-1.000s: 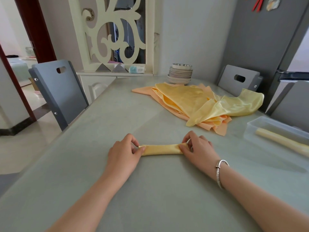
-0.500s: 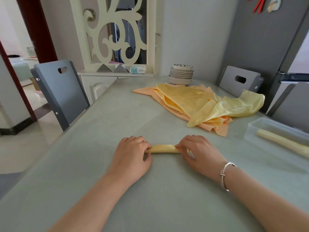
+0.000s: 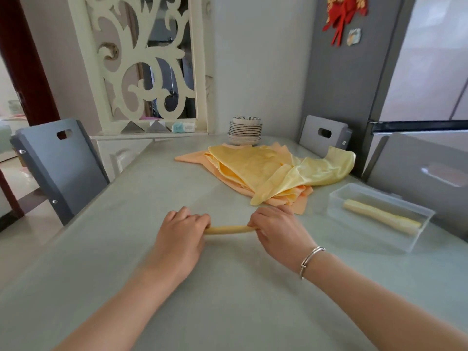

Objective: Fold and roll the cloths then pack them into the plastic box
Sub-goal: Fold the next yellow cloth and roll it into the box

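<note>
At frame centre, my left hand [image 3: 181, 239] and right hand [image 3: 278, 231] grip a rolled yellow cloth [image 3: 229, 229] (ends hidden); plastic box [image 3: 415, 236] sits right.

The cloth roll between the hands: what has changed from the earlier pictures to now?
The roll got thinner and tighter; both hands, left and right, closed their fingers over its ends and rolled it further. The cloth pile, the box with one roll inside and the plates stayed put.

Silver bracelet [image 3: 312, 259], bare forearms
</note>
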The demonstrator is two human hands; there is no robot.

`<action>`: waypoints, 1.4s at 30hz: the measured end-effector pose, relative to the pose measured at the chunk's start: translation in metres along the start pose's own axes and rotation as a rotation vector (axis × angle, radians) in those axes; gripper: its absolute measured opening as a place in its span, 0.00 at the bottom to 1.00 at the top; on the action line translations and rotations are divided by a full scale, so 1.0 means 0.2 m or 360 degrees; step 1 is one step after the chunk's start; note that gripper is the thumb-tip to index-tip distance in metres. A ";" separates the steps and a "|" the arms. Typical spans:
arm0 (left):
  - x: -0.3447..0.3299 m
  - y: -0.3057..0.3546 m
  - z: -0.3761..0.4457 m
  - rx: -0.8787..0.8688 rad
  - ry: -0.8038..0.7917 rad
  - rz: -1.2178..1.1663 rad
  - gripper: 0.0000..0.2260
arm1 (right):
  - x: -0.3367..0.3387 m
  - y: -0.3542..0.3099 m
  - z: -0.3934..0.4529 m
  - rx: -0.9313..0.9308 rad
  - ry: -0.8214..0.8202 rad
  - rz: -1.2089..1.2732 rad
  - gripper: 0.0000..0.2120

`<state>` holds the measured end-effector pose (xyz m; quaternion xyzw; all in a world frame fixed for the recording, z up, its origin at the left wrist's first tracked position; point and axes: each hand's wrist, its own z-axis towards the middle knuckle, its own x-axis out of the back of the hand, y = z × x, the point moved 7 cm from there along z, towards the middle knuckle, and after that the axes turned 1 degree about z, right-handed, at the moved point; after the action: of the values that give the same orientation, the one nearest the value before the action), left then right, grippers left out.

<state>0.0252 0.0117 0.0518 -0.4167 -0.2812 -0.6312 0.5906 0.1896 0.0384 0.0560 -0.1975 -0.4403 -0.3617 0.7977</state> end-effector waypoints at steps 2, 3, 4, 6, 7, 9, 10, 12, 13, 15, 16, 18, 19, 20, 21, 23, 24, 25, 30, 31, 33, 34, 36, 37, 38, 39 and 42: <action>0.05 0.08 0.09 0.0056 0.0061 -0.0099 0.13 | 0.12 0.10 -0.04 -0.0054 0.0079 0.0026 0.10; 0.07 0.17 0.16 0.0063 0.0100 -0.0193 0.11 | 0.20 0.19 -0.08 -0.0115 0.0097 0.0013 0.10; 0.09 0.24 0.23 0.0077 0.0128 -0.0289 0.08 | 0.26 0.28 -0.12 -0.0181 0.0109 0.0012 0.10; 0.12 0.41 0.35 0.0023 0.0206 -0.0424 0.06 | 0.37 0.47 -0.20 -0.0327 0.0109 0.0016 0.10; 0.13 0.52 0.42 -0.0021 0.0230 -0.0477 0.05 | 0.42 0.57 -0.25 -0.0392 0.0115 0.0017 0.10; 0.14 0.69 0.54 -0.0056 0.0213 -0.0593 0.06 | 0.51 0.73 -0.34 -0.0501 0.0167 0.0054 0.09; 0.12 0.77 0.61 -0.0078 0.0194 -0.0654 0.06 | 0.55 0.82 -0.39 -0.0558 0.0189 0.0071 0.09; 0.08 0.95 0.76 -0.0166 0.0118 -0.0742 0.09 | 0.61 0.99 -0.47 -0.0657 0.0173 0.0045 0.10; 0.05 1.03 0.82 -0.0234 0.0078 -0.0777 0.11 | 0.63 1.07 -0.50 -0.0691 0.0141 0.0018 0.10; -0.01 1.16 0.91 -0.0372 -0.0064 -0.0884 0.14 | 0.66 1.19 -0.54 -0.0722 0.0001 -0.0018 0.10; -0.05 1.21 0.94 -0.0434 -0.0169 -0.0923 0.14 | 0.66 1.23 -0.55 -0.0708 -0.0111 -0.0040 0.10; -0.12 1.32 0.98 -0.0583 -0.0389 -0.0887 0.14 | 0.64 1.30 -0.55 -0.0649 -0.0345 -0.0083 0.10; -0.16 1.35 0.99 -0.0673 -0.0495 -0.0816 0.14 | 0.62 1.32 -0.55 -0.0621 -0.0450 -0.0092 0.09; -0.19 1.38 1.00 -0.0760 -0.0590 -0.0736 0.16 | 0.60 1.34 -0.54 -0.0603 -0.0553 -0.0088 0.09; -0.22 1.40 1.01 -0.0844 -0.0659 -0.0659 0.18 | 0.57 1.34 -0.53 -0.0597 -0.0657 -0.0083 0.09; -0.27 1.42 1.02 -0.0997 -0.0720 -0.0558 0.24 | 0.53 1.35 -0.51 -0.0584 -0.0836 -0.0063 0.09; -0.29 1.42 1.02 -0.1055 -0.0738 -0.0537 0.27 | 0.50 1.34 -0.49 -0.0563 -0.0915 -0.0068 0.10; -0.30 1.42 1.01 -0.1107 -0.0763 -0.0523 0.31 | 0.48 1.33 -0.48 -0.0538 -0.0997 -0.0080 0.11; -0.41 1.48 1.00 -0.1275 -0.0892 -0.0448 0.38 | 0.37 1.33 -0.44 -0.0483 -0.1358 -0.0049 0.07; -0.41 1.49 1.00 -0.1303 -0.0883 -0.0416 0.39 | 0.35 1.33 -0.44 -0.0477 -0.1403 -0.0062 0.05; -0.40 1.51 1.01 -0.1360 -0.0793 -0.0348 0.45 | 0.33 1.33 -0.43 -0.0444 -0.1466 -0.0096 0.08; -0.38 1.51 1.01 -0.1379 -0.0729 -0.0304 0.47 | 0.31 1.33 -0.43 -0.0440 -0.1503 -0.0115 0.11; -0.36 1.51 1.01 -0.1356 -0.0658 -0.0247 0.50 | 0.30 1.33 -0.44 -0.0451 -0.1559 -0.0123 0.10; -0.35 1.50 1.02 -0.1281 -0.0668 -0.0254 0.51 | 0.30 1.33 -0.45 -0.0465 -0.1580 -0.0114 0.08; -0.35 1.48 1.02 -0.1170 -0.0704 -0.0290 0.51 | 0.29 1.33 -0.45 -0.0495 -0.1601 -0.0099 0.08; -0.35 1.47 1.03 -0.1059 -0.0748 -0.0336 0.50 | 0.28 1.34 -0.46 -0.0536 -0.1630 -0.0076 0.08; -0.34 1.46 1.02 -0.0849 -0.0897 -0.0391 0.45 | 0.28 1.35 -0.47 -0.0627 -0.1709 -0.0016 0.08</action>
<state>0.3484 0.1769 0.0537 -0.6752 -0.3063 -0.6090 0.2818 0.4644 0.1341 0.0549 -0.4965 -0.7091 -0.2897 0.4085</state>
